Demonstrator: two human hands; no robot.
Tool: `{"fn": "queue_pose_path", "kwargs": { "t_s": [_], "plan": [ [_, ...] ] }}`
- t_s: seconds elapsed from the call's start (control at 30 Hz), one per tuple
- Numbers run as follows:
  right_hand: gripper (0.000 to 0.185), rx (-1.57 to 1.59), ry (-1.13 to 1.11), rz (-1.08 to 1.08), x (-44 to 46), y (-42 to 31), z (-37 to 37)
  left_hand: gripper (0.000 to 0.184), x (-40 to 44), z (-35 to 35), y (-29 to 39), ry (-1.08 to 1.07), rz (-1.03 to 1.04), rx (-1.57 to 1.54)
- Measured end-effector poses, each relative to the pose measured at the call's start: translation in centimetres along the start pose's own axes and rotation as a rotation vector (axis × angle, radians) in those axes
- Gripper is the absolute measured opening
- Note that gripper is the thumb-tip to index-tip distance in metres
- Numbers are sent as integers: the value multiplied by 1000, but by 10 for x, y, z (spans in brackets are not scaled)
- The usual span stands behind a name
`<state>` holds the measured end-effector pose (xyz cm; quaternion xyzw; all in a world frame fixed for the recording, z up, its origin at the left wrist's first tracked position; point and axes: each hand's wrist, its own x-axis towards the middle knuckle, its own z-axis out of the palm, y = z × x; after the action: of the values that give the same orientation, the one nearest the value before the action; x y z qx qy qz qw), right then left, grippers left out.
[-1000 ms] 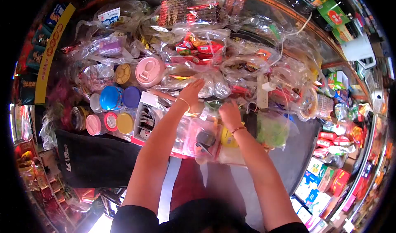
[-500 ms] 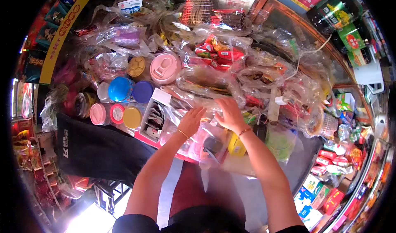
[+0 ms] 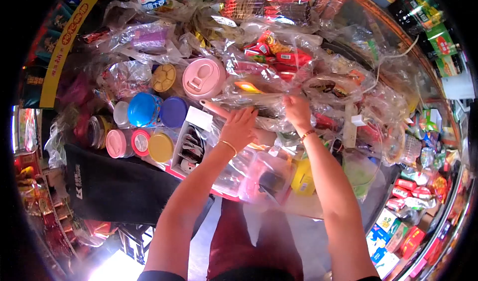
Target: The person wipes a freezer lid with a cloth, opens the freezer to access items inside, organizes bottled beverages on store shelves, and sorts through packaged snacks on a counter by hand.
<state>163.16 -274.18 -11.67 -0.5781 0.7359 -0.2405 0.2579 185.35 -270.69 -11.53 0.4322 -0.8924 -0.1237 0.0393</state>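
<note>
My left hand (image 3: 239, 127) lies with fingers extended over clear plastic packaging, beside a pinkish stick-like item (image 3: 214, 109). Farther right, my right hand (image 3: 298, 112) has its fingers closed on the edge of a clear plastic bag (image 3: 271, 103). An orange-yellow item (image 3: 248, 87) shows through the bag above my hands. Below them are a pink translucent container (image 3: 266, 177) and a yellow box (image 3: 302, 177). An open white box (image 3: 188, 149) with small dark packets stands left of my left hand.
Jars with pink (image 3: 204, 78), blue (image 3: 145, 110) and gold lids (image 3: 161, 147) stand at the left. Red snack packets (image 3: 294, 58) in plastic lie behind. A black cloth (image 3: 117, 186) hangs at the front left. Large bottles (image 3: 420, 12) and a white cable (image 3: 381, 67) are at the right.
My right hand has moved up and right and closed on the plastic bag. My left hand has moved slightly up over the packaging. The camera view has shifted a little.
</note>
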Motion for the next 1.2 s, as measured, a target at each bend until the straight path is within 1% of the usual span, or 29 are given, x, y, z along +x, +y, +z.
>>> {"fn": "queue_pose_path", "kwargs": {
  "t_s": [0.07,0.1,0.13,0.17,0.2,0.27,0.3,0.33,0.37,0.43,0.47,0.53,0.57,0.6,0.63,0.7,0.73,0.8,0.83,0.87,0.9,0.93,1.0,1.03,1.1,1.13,1.2],
  "plan": [
    [33,17,-3,-12,2,6,8,46,7,8,-3,89,1,102],
    [32,45,-9,-29,-1,9,11,46,7,6,-1,83,-3,82],
    [32,32,-26,-21,-6,12,14,39,5,3,2,-125,-6,91],
    [31,103,12,-29,-8,9,15,32,3,2,-1,-328,-3,108],
    [30,176,57,-39,-8,4,14,32,-4,8,-5,-331,-4,103],
    [29,175,55,-36,-13,-6,9,29,-18,20,-8,-172,34,51],
    [28,115,109,-39,-15,-13,5,26,-19,18,-7,-213,28,64],
    [27,54,160,-45,-18,-20,1,26,-22,19,-6,-211,31,56],
    [27,48,160,-46,-18,-22,-1,26,-25,18,-6,-206,34,21],
    [24,131,305,-178,-19,-28,-1,22,-32,14,-6,-184,72,13],
    [24,130,303,-175,-21,-25,0,22,-34,14,-7,-187,73,10],
    [12,111,171,-95,-25,-21,0,22,-36,14,-9,-61,68,-58],
    [12,109,174,-95,-27,-30,-3,22,-35,16,-10,-59,71,-58],
    [11,-53,326,-283,-31,-46,-10,22,-35,20,-11,-8,86,-65],
    [14,-217,473,-471,-37,-60,-14,21,-36,25,-12,43,98,-72],
    [25,-142,171,-668,-61,-75,-17,22,-40,23,-11,58,104,-96],
    [32,-137,-70,-739,-63,-81,-16,22,-42,23,-9,65,116,-123],
    [47,-266,-7,-620,-58,-85,0,21,-44,10,-6,31,132,-136],
    [47,-266,-2,-614,-53,-84,-1,19,-46,3,-5,82,190,-201],
    [53,-306,67,-549,-47,-89,-6,18,-48,-4,-4,135,248,-265],
    [59,-343,130,-484,-43,-91,-7,16,-52,-14,-2,120,306,-266],
    [59,-338,125,-481,-42,-88,-4,16,-58,-12,0,113,304,-266],
    [71,-387,58,-361,-41,-83,3,17,-66,-6,1,-41,279,-313],
    [71,-386,59,-360,-40,-81,5,17,-66,-3,0,-41,280,-312],
    [76,-485,-52,-366,-39,-84,5,21,-60,-3,1,-58,214,-293],
    [76,-487,-52,-367,-39,-84,3,21,-57,-3,2,-55,214,-294],
    [79,-552,-33,-447,-40,-86,-2,32,-49,-11,2,-153,169,-265]
  ]
}}
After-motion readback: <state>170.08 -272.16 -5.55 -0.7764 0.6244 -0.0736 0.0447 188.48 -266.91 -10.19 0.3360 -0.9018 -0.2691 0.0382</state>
